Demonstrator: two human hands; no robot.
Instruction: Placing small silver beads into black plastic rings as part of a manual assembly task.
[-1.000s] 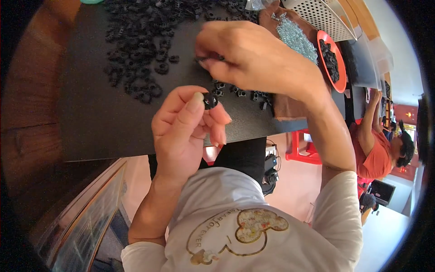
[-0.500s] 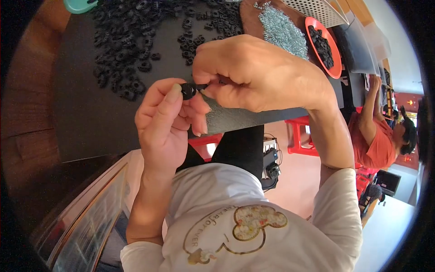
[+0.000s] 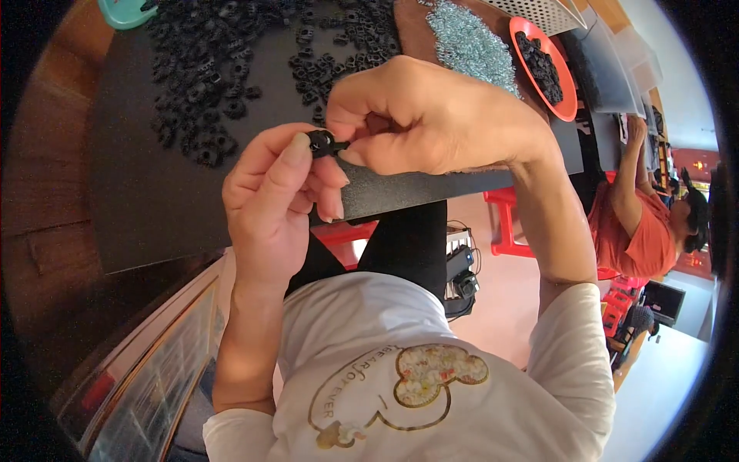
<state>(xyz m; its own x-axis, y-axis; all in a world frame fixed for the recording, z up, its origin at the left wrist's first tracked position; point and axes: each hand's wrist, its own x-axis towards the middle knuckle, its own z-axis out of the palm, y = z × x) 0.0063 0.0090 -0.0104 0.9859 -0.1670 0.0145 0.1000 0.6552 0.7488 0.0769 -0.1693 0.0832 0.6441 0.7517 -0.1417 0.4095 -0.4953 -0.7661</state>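
Dark bench (image 3: pixel 123 192), black parts (image 3: pixel 204 61) heaped — your left fingers (image 3: pixel 289 163) pinch a ring (image 3: pixel 319 144), right fingers (image 3: pixel 381 151) a sliver (image 3: pixel 339 145) at its edge — best keep both steady, aligned.

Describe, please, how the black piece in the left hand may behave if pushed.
The black piece is probably light, being small enough for the left hand to pinch. It looks stiff, as no bending shows. Its rounded outline might let it roll.

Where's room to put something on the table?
Left of the big black heap, and between it and the near edge of the table, beside the left hand. Farther back it's crowded: that heap, a smaller black heap, shiny pieces and a red plate.
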